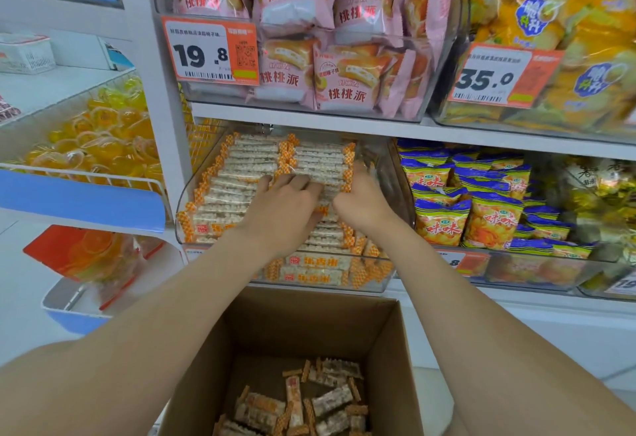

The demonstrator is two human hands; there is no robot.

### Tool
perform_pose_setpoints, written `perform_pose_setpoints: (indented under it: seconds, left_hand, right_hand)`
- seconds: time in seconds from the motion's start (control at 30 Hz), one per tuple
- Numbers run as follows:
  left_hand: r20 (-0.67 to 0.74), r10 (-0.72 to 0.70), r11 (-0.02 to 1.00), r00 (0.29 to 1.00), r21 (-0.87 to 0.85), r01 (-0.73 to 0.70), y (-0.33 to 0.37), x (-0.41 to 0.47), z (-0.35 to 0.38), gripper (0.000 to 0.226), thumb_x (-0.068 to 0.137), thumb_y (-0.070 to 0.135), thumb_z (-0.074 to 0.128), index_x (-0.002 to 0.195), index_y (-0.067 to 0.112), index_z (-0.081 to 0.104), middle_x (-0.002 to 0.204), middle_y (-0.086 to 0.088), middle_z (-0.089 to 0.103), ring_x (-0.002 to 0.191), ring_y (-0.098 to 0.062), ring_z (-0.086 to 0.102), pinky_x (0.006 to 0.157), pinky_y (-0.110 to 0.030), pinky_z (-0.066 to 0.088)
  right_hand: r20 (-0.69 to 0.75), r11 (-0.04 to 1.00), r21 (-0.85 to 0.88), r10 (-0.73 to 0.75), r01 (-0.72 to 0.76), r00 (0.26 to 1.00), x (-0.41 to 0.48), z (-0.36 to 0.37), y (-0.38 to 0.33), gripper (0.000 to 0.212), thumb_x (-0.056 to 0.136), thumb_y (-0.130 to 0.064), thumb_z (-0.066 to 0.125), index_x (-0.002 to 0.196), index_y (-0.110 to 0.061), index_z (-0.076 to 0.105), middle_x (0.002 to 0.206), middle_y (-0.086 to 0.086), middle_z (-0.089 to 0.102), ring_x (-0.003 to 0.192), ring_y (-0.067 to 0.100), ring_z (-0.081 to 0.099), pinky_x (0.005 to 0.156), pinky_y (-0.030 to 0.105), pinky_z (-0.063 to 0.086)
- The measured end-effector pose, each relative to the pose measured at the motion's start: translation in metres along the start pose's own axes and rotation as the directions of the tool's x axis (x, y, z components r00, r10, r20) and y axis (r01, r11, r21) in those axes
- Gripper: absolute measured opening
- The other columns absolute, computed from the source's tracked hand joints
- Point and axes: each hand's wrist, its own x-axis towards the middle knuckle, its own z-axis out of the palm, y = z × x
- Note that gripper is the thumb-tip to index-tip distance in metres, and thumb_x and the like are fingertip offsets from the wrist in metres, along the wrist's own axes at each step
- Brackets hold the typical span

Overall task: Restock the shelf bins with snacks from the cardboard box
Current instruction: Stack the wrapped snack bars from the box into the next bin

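Bin (392,174) under hands nearly full of bars (241,174); left hand (285,208), right hand (361,201) side by side on top row, grip unclear; box (309,325) below arms holds few more; restocking unfinished.

The cardboard box (389,349) stands before the shelving, below the centre bin (392,174), with loose bars (309,401) in it. Stacked bars (247,164) fill the centre bin in rows. The left hand (282,208) and right hand (361,201) rest side by side on them. The peach-pie bin (444,57) sits directly above, the chip-bag bin (533,270) to the right and the jelly-cup basket (103,177) to the left.
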Motion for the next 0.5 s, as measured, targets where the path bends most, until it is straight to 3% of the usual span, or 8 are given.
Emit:
perform_pose_setpoints:
  seconds: [0.1,0.2,0.3,0.4,0.43,0.47,0.5]
  left_hand:
    - [0.000,-0.032,0.999,0.999,-0.012,0.032,-0.001,-0.001,0.002,0.052,0.103,0.052,0.050,0.149,0.027,0.046,0.158,-0.004,0.043,0.146,-0.032,0.038,0.118,-0.059,0.028]
    - [0.006,-0.043,0.998,0.999,-0.053,0.044,-0.005,-0.002,0.001,0.056,0.103,0.055,0.050,0.152,0.028,0.042,0.157,-0.001,0.045,0.147,-0.030,0.038,0.120,-0.061,0.027]
    - [0.012,-0.047,0.994,0.999,-0.094,0.048,-0.009,-0.004,-0.004,0.063,0.101,0.059,0.052,0.154,0.027,0.041,0.159,0.000,0.044,0.149,-0.028,0.037,0.121,-0.060,0.026]
    - [-0.008,-0.068,0.988,0.998,-0.136,0.066,-0.011,-0.011,-0.013,0.067,0.098,0.059,0.056,0.154,0.024,0.042,0.159,-0.001,0.045,0.149,-0.028,0.036,0.120,-0.059,0.027]
    - [-0.026,-0.083,0.983,0.996,-0.164,0.077,-0.011,-0.014,-0.017,0.066,0.098,0.057,0.058,0.153,0.024,0.043,0.157,-0.001,0.046,0.147,-0.029,0.038,0.120,-0.058,0.029]
    - [-0.048,-0.100,0.977,0.994,-0.194,0.088,-0.011,-0.019,-0.020,0.063,0.098,0.053,0.059,0.151,0.024,0.046,0.154,-0.001,0.049,0.144,-0.030,0.041,0.118,-0.056,0.031]
    - [-0.085,-0.113,0.970,0.990,-0.224,0.092,-0.009,-0.026,-0.023,0.057,0.097,0.048,0.061,0.147,0.024,0.049,0.148,0.000,0.053,0.139,-0.030,0.045,0.115,-0.054,0.035]
  right_hand:
    - [0.042,1.000,0.024,0.015,-0.016,0.999,0.003,-0.001,-0.002,0.092,0.089,-0.005,0.052,0.167,-0.012,0.005,0.162,0.018,0.036,0.126,0.030,0.059,0.089,0.036,0.055]
    - [0.037,1.000,-0.013,0.002,-0.001,0.999,0.002,-0.006,0.001,0.087,0.086,-0.004,0.054,0.165,-0.011,0.018,0.152,0.013,0.049,0.108,0.021,0.064,0.074,0.033,0.054]
    - [-0.058,0.995,-0.084,-0.065,0.060,0.996,-0.007,-0.013,0.000,0.055,0.082,-0.004,0.058,0.136,-0.011,0.052,0.111,0.007,0.067,0.094,0.021,0.065,0.063,0.028,0.051]
    - [-0.133,0.984,-0.136,-0.134,0.116,0.982,-0.030,-0.023,-0.008,0.027,0.084,-0.001,0.060,0.103,-0.019,0.059,0.085,-0.004,0.062,0.075,0.014,0.059,0.050,0.007,0.037]
    - [-0.130,0.979,-0.155,-0.153,0.133,0.980,-0.041,-0.025,-0.009,0.027,0.085,0.001,0.059,0.099,-0.022,0.060,0.084,-0.005,0.062,0.073,0.013,0.058,0.051,0.004,0.038]
    - [-0.131,0.968,-0.198,-0.180,0.152,0.975,-0.050,-0.026,-0.009,0.030,0.087,0.001,0.059,0.104,-0.023,0.064,0.091,-0.002,0.066,0.080,0.016,0.063,0.061,0.002,0.041]
    - [-0.142,0.950,-0.258,-0.218,0.176,0.965,-0.060,-0.027,-0.010,0.036,0.089,-0.001,0.059,0.118,-0.020,0.068,0.106,0.002,0.072,0.095,0.020,0.068,0.077,0.010,0.050]
